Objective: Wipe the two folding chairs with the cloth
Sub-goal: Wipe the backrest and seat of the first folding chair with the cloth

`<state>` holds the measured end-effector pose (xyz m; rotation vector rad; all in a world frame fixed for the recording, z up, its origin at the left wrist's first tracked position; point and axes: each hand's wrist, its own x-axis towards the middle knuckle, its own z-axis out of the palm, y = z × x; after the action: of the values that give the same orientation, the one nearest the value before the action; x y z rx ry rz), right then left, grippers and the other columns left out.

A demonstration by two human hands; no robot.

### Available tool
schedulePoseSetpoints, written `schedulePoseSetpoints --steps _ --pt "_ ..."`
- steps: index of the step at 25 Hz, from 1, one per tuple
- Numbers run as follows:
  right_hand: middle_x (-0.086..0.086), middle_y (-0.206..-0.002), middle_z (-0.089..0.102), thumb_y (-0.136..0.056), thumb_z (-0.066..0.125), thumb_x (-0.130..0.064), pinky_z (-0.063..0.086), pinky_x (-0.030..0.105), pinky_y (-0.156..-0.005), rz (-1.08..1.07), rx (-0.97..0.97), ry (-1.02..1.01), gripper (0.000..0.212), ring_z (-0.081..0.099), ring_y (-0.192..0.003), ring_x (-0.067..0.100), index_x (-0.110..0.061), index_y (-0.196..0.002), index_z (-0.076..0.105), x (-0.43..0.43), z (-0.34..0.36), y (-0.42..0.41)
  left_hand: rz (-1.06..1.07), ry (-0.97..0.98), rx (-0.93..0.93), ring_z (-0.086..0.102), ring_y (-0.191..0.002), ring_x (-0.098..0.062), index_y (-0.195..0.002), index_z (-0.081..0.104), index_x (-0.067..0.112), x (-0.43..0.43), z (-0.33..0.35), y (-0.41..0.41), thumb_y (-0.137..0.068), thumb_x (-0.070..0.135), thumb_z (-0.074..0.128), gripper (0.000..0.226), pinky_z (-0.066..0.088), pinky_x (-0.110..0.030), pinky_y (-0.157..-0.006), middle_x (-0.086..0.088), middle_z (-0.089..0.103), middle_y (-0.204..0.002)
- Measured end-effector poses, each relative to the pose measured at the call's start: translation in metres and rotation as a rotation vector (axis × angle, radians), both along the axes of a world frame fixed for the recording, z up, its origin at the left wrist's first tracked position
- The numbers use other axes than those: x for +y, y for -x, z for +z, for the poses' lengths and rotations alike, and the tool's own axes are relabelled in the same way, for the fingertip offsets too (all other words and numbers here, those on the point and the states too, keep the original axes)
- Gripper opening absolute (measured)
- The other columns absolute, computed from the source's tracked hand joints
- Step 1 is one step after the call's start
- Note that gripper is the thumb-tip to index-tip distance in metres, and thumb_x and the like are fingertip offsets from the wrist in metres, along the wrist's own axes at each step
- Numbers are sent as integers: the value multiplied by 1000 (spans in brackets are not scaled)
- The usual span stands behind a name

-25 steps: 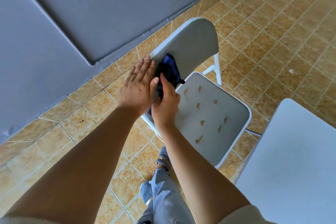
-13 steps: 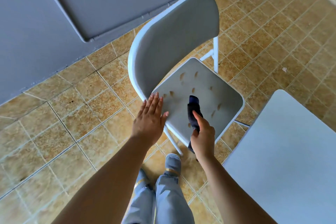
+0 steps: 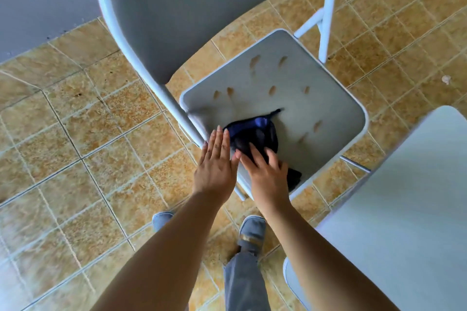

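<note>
Fingers [image 3: 219,139] straight, right hand [image 3: 267,174] presses cloth [image 3: 255,131] beside left hand [image 3: 214,169] at chair seat [image 3: 316,106] edge.

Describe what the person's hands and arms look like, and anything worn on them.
The left hand and right hand are bare: no gloves, rings, watch or bracelet can be seen. The left forearm and right forearm are also uncovered all the way to the picture's bottom edge, and no sleeve shows.
</note>
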<state>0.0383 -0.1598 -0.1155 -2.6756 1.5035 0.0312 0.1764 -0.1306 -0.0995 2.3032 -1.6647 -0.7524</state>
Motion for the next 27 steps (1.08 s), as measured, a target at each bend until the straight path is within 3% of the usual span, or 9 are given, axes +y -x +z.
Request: schedulePoseSetpoints --steps 4,8,11,17,20,24,27 --pt "-1 -138 54 -84 41 -16 49 45 -74 87 67 24 52 55 -114 33 -34 -133 50 11 -2 56 94 -53 3 -9 -147 -10 -153 0 14 -15 -28 26 -101 44 12 61 -5 -29 -120 -1 -6 -161" --pt "0 -143 47 -67 70 -3 44 49 -76 -217 119 -48 82 45 -118 35 -32 -139 43 -47 7 103 127 -75 -107 -11 -147 -12 -153 1 14 -19 -45 38 -97 46 7 65 -8 -30 -119 -1 -9 -161" --pt "3 -140 50 -68 70 0 44 52 -81 -337 -6 -15 78 44 -113 40 -28 -137 47 -98 -3 81 164 -55 -155 -10 -147 -13 -153 2 12 -20 -52 45 -95 48 5 68 -7 -32 -120 -2 -6 -161" --pt "0 -133 57 -79 36 -6 44 44 -72 62 -27 4 59 53 -102 36 -31 -129 55 -64 -15 42 189 -67 -159 -14 -146 -13 -153 -4 14 -19 -56 50 -96 45 1 65 -4 -33 -121 -1 -11 -160" --pt "-2 -137 54 -77 47 -7 45 46 -76 114 -13 -24 61 52 -111 34 -32 -132 52 -47 -5 88 162 -86 -184 -16 -146 -14 -152 -7 12 -21 -55 50 -97 44 1 64 -6 -33 -120 -3 -14 -160" --pt "2 -138 51 -66 63 2 43 51 -80 -210 -5 -12 77 46 -111 37 -29 -135 49 -100 0 127 149 -41 -223 -10 -146 -14 -152 1 9 -20 -57 48 -99 43 13 64 -4 -33 -121 -6 -4 -161" --pt "4 -135 53 -70 62 1 42 52 -86 -359 -80 4 71 44 -110 40 -26 -135 50 -161 -6 87 153 -2 -233 -4 -148 -16 -152 6 8 -26 -62 48 -99 43 15 65 0 -33 -121 -8 2 -161"
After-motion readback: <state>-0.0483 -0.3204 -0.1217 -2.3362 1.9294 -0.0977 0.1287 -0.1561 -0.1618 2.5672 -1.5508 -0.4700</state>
